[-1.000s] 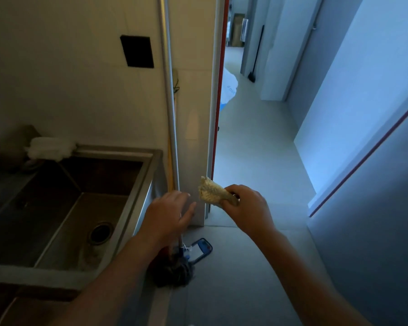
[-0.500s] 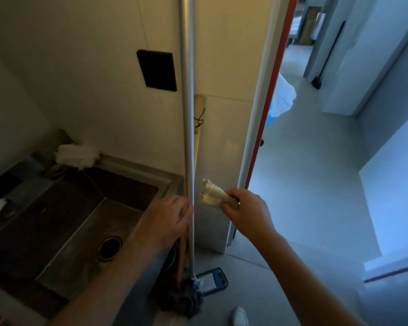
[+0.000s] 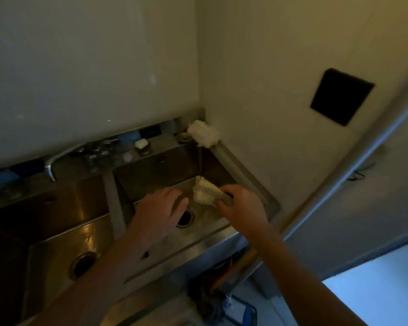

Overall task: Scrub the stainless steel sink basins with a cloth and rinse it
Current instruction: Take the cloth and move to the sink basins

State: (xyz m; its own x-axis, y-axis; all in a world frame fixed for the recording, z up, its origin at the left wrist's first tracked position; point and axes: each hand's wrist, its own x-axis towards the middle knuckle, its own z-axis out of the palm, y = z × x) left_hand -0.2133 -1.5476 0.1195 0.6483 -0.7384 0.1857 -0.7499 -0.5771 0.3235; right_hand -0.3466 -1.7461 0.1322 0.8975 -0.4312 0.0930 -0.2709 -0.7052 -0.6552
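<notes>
A stainless steel double sink fills the lower left. My right hand point(image 3: 242, 205) grips a pale yellow scrubbing cloth point(image 3: 204, 191) and holds it above the right basin point(image 3: 156, 170). Its drain point(image 3: 185, 217) lies just below, partly hidden by my left hand point(image 3: 159, 208), which hovers over that basin with relaxed fingers and holds nothing. The left basin point(image 3: 57, 220) has its own drain point(image 3: 81, 264). A faucet spout point(image 3: 57, 161) reaches out over the left basin from the back ledge.
A white rag point(image 3: 204, 134) sits in the sink's back right corner. A soap piece point(image 3: 141, 144) and small items line the back ledge. A mop head point(image 3: 210, 300) and a blue dustpan point(image 3: 243, 311) lie on the floor at the right, and a pole point(image 3: 353, 168) leans on the wall.
The view has swung left from the doorway to the sink. My left hand has let go of the pole and now hovers over the right basin. My right hand brought the cloth over the basin.
</notes>
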